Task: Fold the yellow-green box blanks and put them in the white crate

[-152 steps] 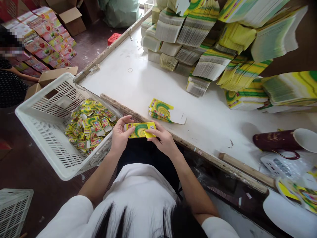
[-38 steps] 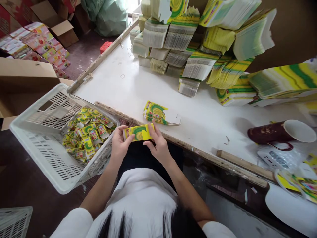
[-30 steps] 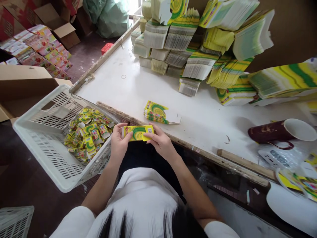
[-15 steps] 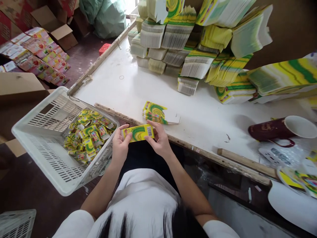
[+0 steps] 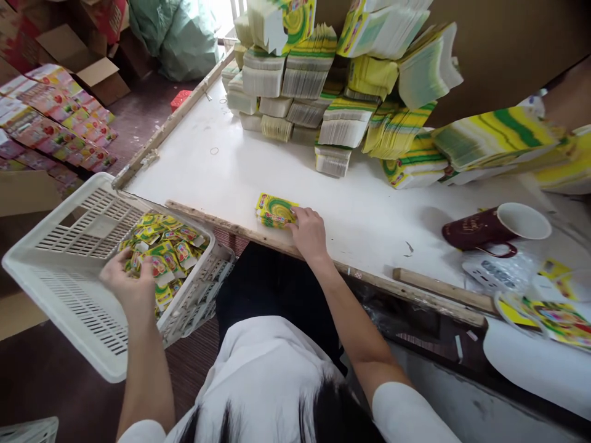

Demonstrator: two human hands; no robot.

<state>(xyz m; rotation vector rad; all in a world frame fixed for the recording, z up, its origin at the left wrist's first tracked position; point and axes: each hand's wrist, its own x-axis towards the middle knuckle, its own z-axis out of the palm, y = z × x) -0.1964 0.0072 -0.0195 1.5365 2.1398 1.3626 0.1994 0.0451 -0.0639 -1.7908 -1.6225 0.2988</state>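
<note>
My left hand (image 5: 132, 278) is over the white plastic basket (image 5: 69, 307), fingers apart, above a heap of small yellow-green cartons (image 5: 173, 252). Nothing is visibly held in it. My right hand (image 5: 309, 231) rests on the white table (image 5: 221, 178) near its front edge. Its fingers are closed on the right end of a small stack of flat yellow-green cartons (image 5: 274, 209), covering the stack's white flaps.
Bundles of flat cartons (image 5: 346, 123) are piled at the back of the table. On the right lie a tipped maroon mug (image 5: 475, 231), plastic wrap and a wooden strip (image 5: 438, 289). Pink boxes (image 5: 50, 117) and open cardboard boxes (image 5: 92, 67) stand at the left.
My left hand has moved left from the table edge to the basket, and the carton held between both hands is gone from them. My right hand has moved up onto the stack. The view has shifted slightly.
</note>
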